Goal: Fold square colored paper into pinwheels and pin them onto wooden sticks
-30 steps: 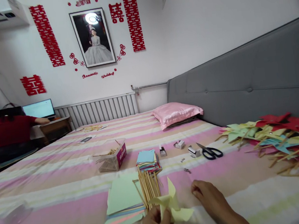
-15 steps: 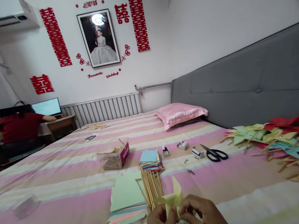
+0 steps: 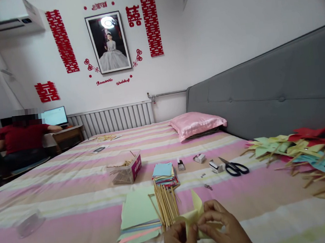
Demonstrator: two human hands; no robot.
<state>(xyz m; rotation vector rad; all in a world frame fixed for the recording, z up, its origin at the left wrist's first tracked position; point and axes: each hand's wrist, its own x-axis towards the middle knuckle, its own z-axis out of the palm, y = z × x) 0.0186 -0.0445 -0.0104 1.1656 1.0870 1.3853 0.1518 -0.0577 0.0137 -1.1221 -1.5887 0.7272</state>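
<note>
Low in the head view, a pale yellow paper pinwheel (image 3: 197, 202) is pinched between both hands, one pointed flap standing up and others bent toward its middle. My left hand (image 3: 179, 242) grips its left side, thumb on the front. My right hand (image 3: 224, 227) presses thumb and fingers together on its right side near the centre. Just beyond the left hand lies a bundle of thin wooden sticks (image 3: 166, 205). Left of the sticks is a stack of coloured paper sheets (image 3: 138, 209), green on top. Behind them sits a pile of small paper squares (image 3: 162, 170), blue uppermost.
On the striped bed are black-handled scissors (image 3: 236, 168), small boxes (image 3: 215, 166), metal bits (image 3: 208, 187), a clear tub with sticks (image 3: 127, 169) and a clear lid (image 3: 30, 224). Pinwheels (image 3: 308, 152) pile up at right. A person in red (image 3: 21, 138) sits at a far desk.
Both hands and the yellow pinwheel have shifted slightly right. The right fingers are a little higher, with more of a lower-right flap showing. Other things on the bed stay put.
</note>
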